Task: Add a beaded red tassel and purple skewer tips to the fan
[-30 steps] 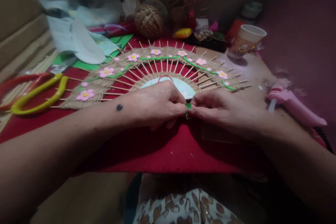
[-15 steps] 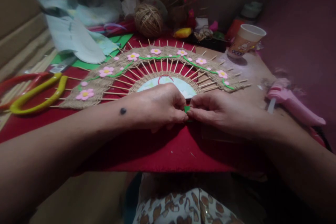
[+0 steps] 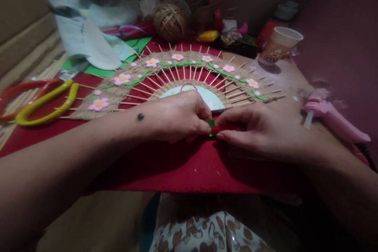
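Observation:
My left hand point(image 3: 183, 116) is closed in a pinch on a small green piece point(image 3: 212, 123), perhaps paper or foam, just in front of the fan's base. My right hand point(image 3: 251, 126) is close beside it, thumb and forefinger apart with red showing between them. Behind both hands lies a woven twine fan point(image 3: 177, 57) on thin sticks, trimmed with pink flowers and a green wavy line. Its pale blue centre point(image 3: 206, 96) is partly covered by my left hand.
Scissors with a yellow handle point(image 3: 22, 118) and an orange one lie at left. A ball of twine point(image 3: 169, 21) and a yellow item point(image 3: 208, 36) are at the back. To the right are a paper cup point(image 3: 277, 47) and a pink glue gun point(image 3: 333, 114). Red cloth point(image 3: 177, 173) covers the table.
My right thumb and forefinger have parted and drawn slightly right, off the green piece. More of that piece shows at my left fingertips. The whole view has shifted a little.

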A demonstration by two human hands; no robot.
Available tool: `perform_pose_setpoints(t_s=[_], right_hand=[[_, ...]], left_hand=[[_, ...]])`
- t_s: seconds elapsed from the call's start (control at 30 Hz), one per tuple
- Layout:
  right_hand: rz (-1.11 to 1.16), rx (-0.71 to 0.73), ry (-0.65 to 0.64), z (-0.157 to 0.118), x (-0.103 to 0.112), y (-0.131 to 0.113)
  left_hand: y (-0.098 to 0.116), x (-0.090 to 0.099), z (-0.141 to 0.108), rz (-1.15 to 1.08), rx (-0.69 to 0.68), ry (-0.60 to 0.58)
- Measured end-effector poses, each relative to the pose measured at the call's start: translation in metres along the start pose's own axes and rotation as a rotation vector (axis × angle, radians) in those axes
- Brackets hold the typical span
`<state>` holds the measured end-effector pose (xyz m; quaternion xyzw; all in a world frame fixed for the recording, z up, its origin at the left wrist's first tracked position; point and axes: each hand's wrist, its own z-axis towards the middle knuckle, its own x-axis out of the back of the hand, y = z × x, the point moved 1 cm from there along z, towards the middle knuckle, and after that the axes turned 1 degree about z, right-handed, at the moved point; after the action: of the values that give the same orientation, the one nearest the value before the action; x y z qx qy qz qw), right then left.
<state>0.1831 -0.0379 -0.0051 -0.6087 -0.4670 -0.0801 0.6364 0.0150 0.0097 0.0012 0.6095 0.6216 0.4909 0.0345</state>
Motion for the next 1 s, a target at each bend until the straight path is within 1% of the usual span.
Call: perform_pose_setpoints(t_s=[0.13,0.23,0.4,0.5,0.6,0.67,0.73,0.8,0.87,0.93,1.0], right_hand=[[-0.099,0.046,0.033,-0.001,-0.006,0.002],[-0.146,0.089,0.08,-0.001,-0.009,0.005],[-0.135,0.102,0.069,0.0,-0.009,0.005],[-0.078,0.037,0.025,0.003,-0.007,0.004],[0.04,-0.108,-0.039,0.006,-0.004,0.004],[0.1,-0.2,-0.052,0.007,-0.002,0.005],[0.116,-0.241,-0.058,0.008,0.0,0.004],[0.101,-0.222,-0.072,0.008,-0.001,0.002],[0.037,-0.158,-0.039,0.006,-0.003,-0.001],[-0.078,-0.07,0.056,0.004,-0.009,-0.002],[-0.219,0.009,0.183,0.002,-0.017,0.0]], left_hand=[[-0.002,0.001,0.0,0.067,-0.029,0.025],[-0.003,0.0,0.001,0.062,-0.045,0.006],[-0.002,0.0,0.001,0.047,-0.031,0.004],[-0.001,0.0,0.001,0.046,-0.023,0.008],[-0.001,0.001,0.001,0.037,-0.009,0.008],[0.0,0.001,0.001,0.039,-0.011,0.011],[0.0,0.001,0.001,0.054,-0.009,0.02],[-0.001,0.001,0.001,0.065,0.001,0.023],[-0.001,0.002,0.001,0.06,0.014,0.013],[-0.003,0.002,0.002,0.042,0.017,-0.011],[-0.005,0.002,0.003,0.031,0.015,-0.026]])
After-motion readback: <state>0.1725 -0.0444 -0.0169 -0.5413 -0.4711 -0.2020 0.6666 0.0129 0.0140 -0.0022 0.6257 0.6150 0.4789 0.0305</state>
